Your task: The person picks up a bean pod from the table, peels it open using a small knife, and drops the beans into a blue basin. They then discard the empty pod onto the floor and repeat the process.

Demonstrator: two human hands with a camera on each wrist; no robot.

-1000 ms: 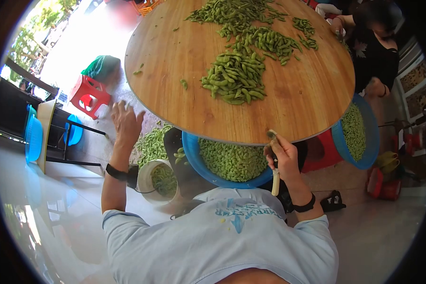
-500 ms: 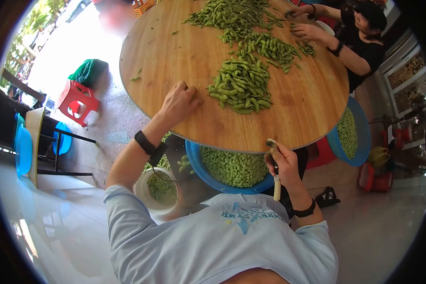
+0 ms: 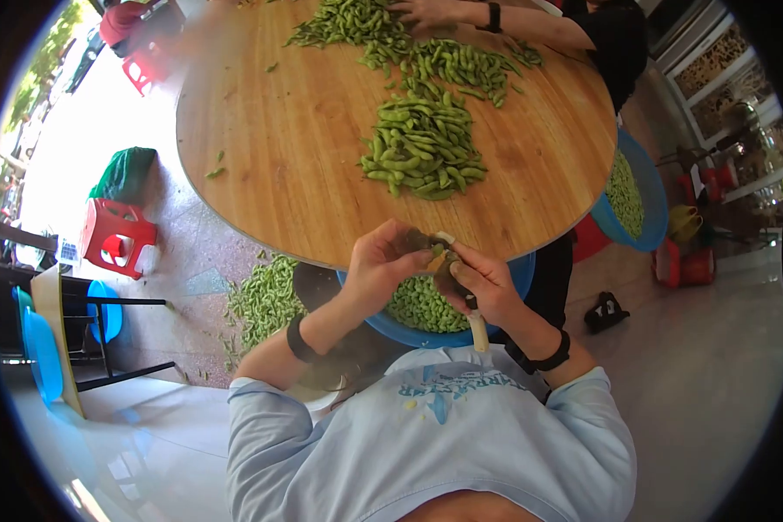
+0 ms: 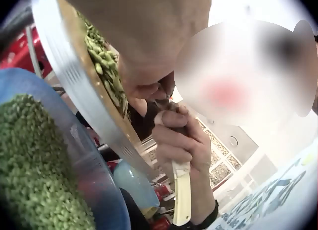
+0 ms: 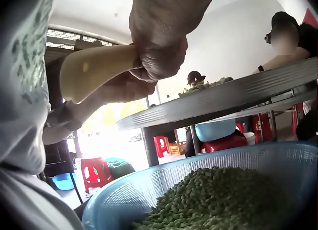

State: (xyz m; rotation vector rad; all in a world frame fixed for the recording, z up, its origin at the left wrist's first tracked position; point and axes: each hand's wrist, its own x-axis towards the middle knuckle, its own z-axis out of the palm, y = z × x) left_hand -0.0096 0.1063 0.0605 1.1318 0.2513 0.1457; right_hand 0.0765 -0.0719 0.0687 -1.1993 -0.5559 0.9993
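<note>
In the head view my left hand (image 3: 387,265) and right hand (image 3: 489,291) meet just off the near edge of the round table (image 3: 261,174). My right hand grips a knife by its cream handle (image 3: 478,332), whose end sticks out below the fist; the blade is mostly hidden. The left wrist view shows this handle (image 4: 182,195) too. The left fingers and thumb pinch what looks like a green soybean pod (image 3: 438,252), largely covered by the fingers. A pile of soybean pods (image 3: 422,143) lies on the tabletop beyond. Under the hands stands a blue basket (image 5: 124,190) of shelled green beans (image 5: 213,197).
Another person's arm (image 3: 531,28) reaches over the far pods (image 3: 348,26). To the right is a second blue basin (image 3: 652,196) of beans. More green pods or husks (image 3: 265,296) lie on the floor at left. A red stool (image 3: 122,235) stands farther left.
My left hand went from beside the table onto the tabletop near the pods, then back to meet my right hand. The right hand kept the knife. The other person's arm now reaches farther across.
</note>
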